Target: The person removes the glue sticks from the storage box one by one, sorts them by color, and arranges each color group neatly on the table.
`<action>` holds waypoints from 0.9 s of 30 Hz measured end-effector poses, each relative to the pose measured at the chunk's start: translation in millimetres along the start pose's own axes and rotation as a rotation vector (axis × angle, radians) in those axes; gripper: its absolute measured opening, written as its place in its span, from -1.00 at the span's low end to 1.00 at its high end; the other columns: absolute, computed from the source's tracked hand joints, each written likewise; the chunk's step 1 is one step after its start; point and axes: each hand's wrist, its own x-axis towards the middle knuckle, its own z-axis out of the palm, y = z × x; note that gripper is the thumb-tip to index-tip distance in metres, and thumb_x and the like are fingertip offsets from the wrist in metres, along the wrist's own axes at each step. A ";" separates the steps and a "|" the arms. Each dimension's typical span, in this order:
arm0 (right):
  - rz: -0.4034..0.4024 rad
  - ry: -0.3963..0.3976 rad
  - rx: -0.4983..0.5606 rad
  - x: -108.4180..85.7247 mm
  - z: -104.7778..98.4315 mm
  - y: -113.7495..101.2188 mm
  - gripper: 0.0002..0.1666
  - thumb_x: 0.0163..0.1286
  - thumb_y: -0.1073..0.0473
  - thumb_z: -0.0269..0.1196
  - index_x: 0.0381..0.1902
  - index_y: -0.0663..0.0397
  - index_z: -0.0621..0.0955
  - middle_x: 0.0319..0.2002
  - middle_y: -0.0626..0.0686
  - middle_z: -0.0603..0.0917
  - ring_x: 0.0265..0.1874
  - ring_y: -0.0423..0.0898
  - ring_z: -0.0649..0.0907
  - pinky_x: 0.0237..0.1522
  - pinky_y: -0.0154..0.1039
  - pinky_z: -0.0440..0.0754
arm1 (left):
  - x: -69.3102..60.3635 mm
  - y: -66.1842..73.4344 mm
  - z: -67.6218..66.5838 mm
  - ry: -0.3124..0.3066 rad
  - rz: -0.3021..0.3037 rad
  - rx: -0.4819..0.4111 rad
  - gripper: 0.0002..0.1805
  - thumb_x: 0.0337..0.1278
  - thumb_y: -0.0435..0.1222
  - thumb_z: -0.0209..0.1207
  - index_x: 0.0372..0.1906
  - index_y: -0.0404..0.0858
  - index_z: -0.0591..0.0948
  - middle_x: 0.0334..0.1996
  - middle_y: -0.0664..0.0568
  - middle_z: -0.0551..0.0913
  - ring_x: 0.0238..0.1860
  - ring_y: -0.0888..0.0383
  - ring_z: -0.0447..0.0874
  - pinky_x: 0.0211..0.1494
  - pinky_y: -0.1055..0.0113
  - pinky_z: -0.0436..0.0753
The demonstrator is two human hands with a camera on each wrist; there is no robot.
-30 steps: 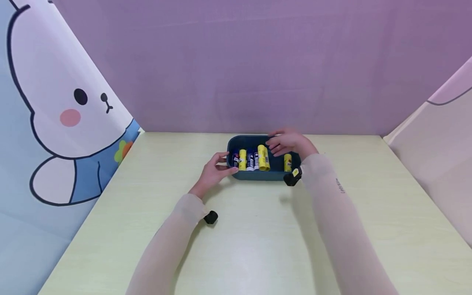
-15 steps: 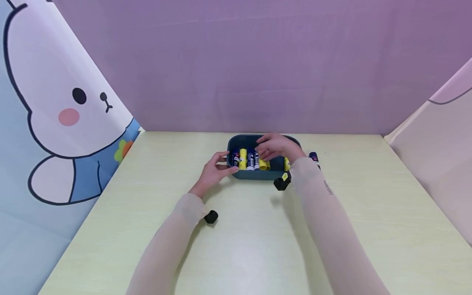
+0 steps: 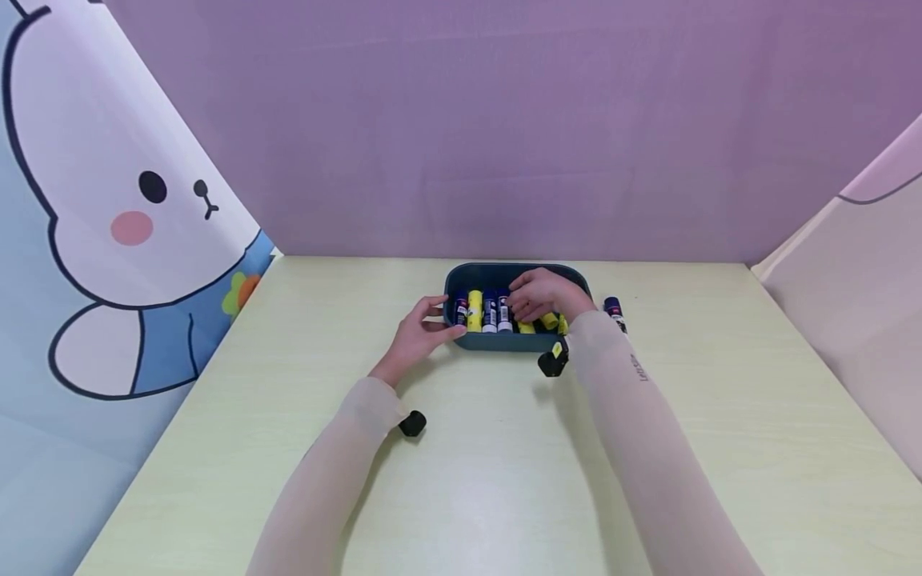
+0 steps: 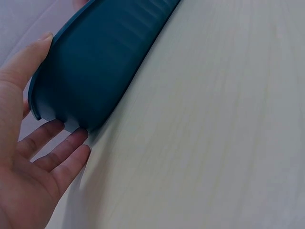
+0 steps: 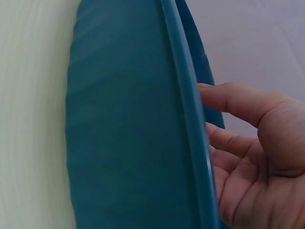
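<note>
A dark teal plastic bin stands near the back of the table, with yellow and blue-and-white glue sticks in it. My left hand holds its left end; in the left wrist view the thumb lies at the rim and the other fingertips touch the outside of the end wall. Over the bin's right half, my right hand reaches in from above, close to a blue-and-white glue stick. Beneath it lie yellow glue sticks, one tilted. The bin wall hides its fingertips in the right wrist view.
A dark blue glue stick lies on the table right of the bin, partly behind the right sleeve. A purple cloth backdrop rises behind the table, and a cartoon-printed cloth hangs at the left.
My right hand has moved left and down into the bin. The yellow glue sticks in the middle have shifted right, one now tilted. My left hand keeps its place.
</note>
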 end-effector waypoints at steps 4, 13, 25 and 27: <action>0.007 0.001 -0.018 0.3 1.6 -0.8 -0.33 0.48 0.25 0.20 0.45 0.29 0.26 0.18 0.36 0.55 0.05 0.20 0.65 -0.02 -0.05 0.68 | 0.3 -0.3 0.2 -0.006 -0.007 -0.006 -0.23 0.09 -0.12 0.45 0.40 -0.07 0.39 0.16 -0.11 0.52 0.11 -0.06 0.61 0.08 0.06 0.64; 0.026 0.050 -0.146 2.0 10.9 -8.5 -0.35 0.44 0.20 0.26 0.39 0.30 0.35 -0.02 0.31 0.66 -0.14 0.12 0.74 -0.12 -0.11 0.72 | 0.3 2.0 -1.4 -0.021 -0.038 -0.011 -0.17 0.14 -0.17 0.42 0.47 -0.15 0.30 0.25 -0.21 0.47 0.18 -0.13 0.57 0.15 0.01 0.60; 0.046 0.087 -0.192 4.7 26.0 -5.5 0.00 0.27 0.13 0.44 0.48 0.28 0.15 0.21 0.30 0.47 -0.24 0.07 0.72 -0.19 -0.16 0.72 | -19.8 35.1 -3.0 -0.029 -0.013 0.006 -0.25 0.22 -0.30 0.36 0.44 -0.33 0.30 0.21 -0.33 0.47 0.15 -0.18 0.59 0.12 0.05 0.62; 0.043 0.090 -0.221 6.5 28.1 -3.9 0.07 0.23 0.10 0.47 0.49 0.26 0.12 0.25 0.29 0.42 -0.23 0.07 0.72 -0.17 -0.16 0.72 | -20.2 35.3 -3.4 -0.028 -0.010 0.005 -0.25 0.21 -0.29 0.37 0.44 -0.33 0.30 0.21 -0.33 0.47 0.15 -0.18 0.59 0.11 0.05 0.63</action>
